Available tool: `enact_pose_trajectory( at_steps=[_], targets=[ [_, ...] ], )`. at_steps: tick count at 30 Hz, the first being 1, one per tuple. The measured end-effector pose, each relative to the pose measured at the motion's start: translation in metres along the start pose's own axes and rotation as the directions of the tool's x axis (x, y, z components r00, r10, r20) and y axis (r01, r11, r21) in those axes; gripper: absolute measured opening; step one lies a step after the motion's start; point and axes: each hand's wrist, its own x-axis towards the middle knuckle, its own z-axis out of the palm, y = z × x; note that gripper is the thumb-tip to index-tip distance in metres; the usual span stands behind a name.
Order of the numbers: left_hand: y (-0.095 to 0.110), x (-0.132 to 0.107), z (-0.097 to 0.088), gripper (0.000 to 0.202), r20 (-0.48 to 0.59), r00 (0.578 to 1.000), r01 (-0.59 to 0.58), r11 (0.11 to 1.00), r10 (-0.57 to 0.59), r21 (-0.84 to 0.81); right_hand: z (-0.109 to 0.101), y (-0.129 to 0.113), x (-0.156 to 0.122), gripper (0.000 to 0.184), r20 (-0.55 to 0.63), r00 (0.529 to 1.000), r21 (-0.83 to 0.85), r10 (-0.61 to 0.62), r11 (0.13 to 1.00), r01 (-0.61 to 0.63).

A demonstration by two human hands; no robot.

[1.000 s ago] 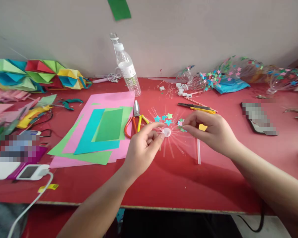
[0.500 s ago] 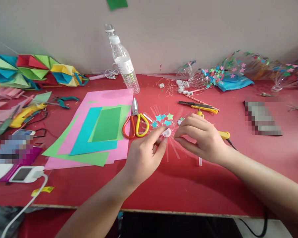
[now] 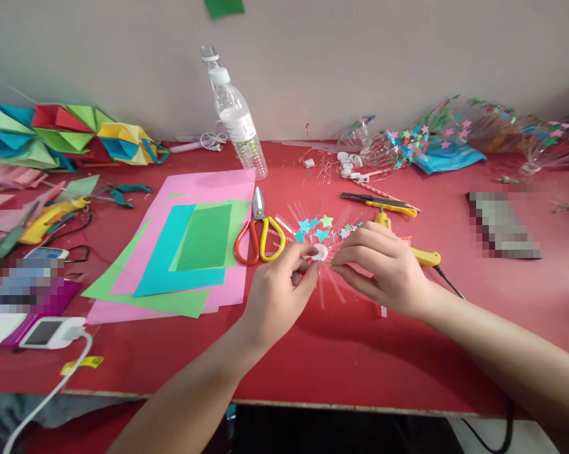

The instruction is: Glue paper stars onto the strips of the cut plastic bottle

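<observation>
My left hand (image 3: 277, 290) pinches a small white round piece (image 3: 319, 253) between thumb and forefinger. Thin clear strips (image 3: 336, 287) fan out from this piece, with blue and green paper stars (image 3: 322, 235) above it. Just right of the piece, my right hand (image 3: 388, 268) has its thumb and fingertips pressed together; what they grip is too small to make out. A yellow hot glue gun (image 3: 425, 256) lies partly hidden behind the right hand. Scissors (image 3: 266, 239) with one red and one yellow handle rest left of the stars.
Pink, green and blue paper sheets (image 3: 159, 252) lie to the left. A clear bottle (image 3: 240, 123) stands by the wall. Beyond the right hand lies a craft knife (image 3: 388, 203). Star-covered clear decorations (image 3: 407, 146) line the back right, and a phone-like slab (image 3: 504, 226) lies far right.
My right hand has shifted very slightly left, closer to the white piece, and a thin greenish bit now shows at its fingertips. The left hand keeps its pinch.
</observation>
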Motion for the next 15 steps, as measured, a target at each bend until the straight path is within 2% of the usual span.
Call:
enact_pose_trajectory(
  at_steps=[3,6,10,15],
  targets=[
    [0.001,-0.001,0.002,0.009,0.019,0.999,0.038,0.997,-0.037,-0.071,0.002,-0.001,-0.002,0.006,-0.013,1.000,-0.007,0.001,1.000,-0.001],
    [0.000,-0.002,0.005,0.014,0.022,1.000,0.010,0.996,-0.008,-0.085,0.003,-0.002,-0.005,0.005,-0.033,0.998,-0.074,-0.046,0.996,0.043],
    [-0.003,-0.004,0.008,0.016,-0.009,0.995,-0.098,0.995,0.098,-0.014,0.005,-0.003,-0.010,0.007,-0.031,0.995,-0.154,-0.091,0.984,0.085],
    [-0.006,-0.004,0.009,0.016,-0.053,0.967,-0.242,0.961,0.250,0.131,0.008,-0.001,-0.012,0.009,-0.048,0.995,-0.174,-0.089,0.981,0.080]
  ],
)
